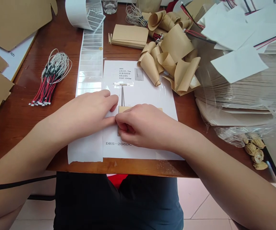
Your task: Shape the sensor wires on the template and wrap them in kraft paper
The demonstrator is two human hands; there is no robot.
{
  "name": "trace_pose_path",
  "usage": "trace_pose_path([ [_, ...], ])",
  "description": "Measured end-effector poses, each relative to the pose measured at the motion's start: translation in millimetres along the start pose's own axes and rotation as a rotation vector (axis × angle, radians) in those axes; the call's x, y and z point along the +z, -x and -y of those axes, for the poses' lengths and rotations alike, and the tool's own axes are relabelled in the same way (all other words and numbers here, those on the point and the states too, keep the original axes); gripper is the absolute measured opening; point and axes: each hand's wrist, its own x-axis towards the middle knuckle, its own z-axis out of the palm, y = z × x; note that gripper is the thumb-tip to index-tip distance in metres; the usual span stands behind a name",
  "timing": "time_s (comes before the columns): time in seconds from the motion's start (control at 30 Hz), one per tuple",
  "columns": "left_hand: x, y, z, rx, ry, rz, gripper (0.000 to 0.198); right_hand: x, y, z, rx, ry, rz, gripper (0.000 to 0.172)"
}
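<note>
The wooden table point(63, 35) takes most of the frame, and near its front edge, in the centre, lies the printed sheet point(149, 95), with the label strip point(90, 64) along its left side. Some curled brown papers point(178, 44) lie over the sheet's upper right corner. In the middle, the right hand point(142, 126) is curled, thumb and forefinger close together, and the left hand point(99, 108) reaches its thumb to those fingertips; whether either one pinches something small, I cannot tell. Under the right hand, the tan card point(122, 109) lies on the sheet. In my judgement, the card could turn askew if the fingers press unevenly, and a tug on the sheet could disturb the curled papers. The right hand hides most of the card and the end of the printed code point(117, 143) at lower centre.
</note>
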Motion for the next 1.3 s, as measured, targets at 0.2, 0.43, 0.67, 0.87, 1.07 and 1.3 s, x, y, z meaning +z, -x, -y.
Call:
trace_pose_path([
  [0.2,2.0,-0.3,2.1,0.017,0.004,-0.016,0.024,-0.2,-0.7,-0.5,-0.004,0.006,-0.004,0.017],
  [0.43,3.0,-0.4,2.4,0.014,0.007,-0.015,0.023,0.7,-1.0,-1.4,-0.013,0.010,-0.011,0.017],
  [0.67,2.6,0.1,2.7,0.015,0.004,-0.016,0.023,0.6,-0.6,-0.8,-0.014,0.009,-0.010,0.019],
  [0.87,1.7,0.0,2.2,0.006,-0.008,-0.008,0.026,0.8,-0.6,-1.0,-0.010,0.008,-0.011,0.017],
  [1.07,0.8,0.8,0.8,0.011,-0.018,-0.008,0.025,-0.4,-0.5,-0.1,-0.007,0.000,-0.007,0.017],
  [1.3,-0.6,0.4,-0.8,0.014,-0.028,-0.006,0.023,-0.4,-0.6,-0.2,0.000,0.007,-0.007,0.016],
])
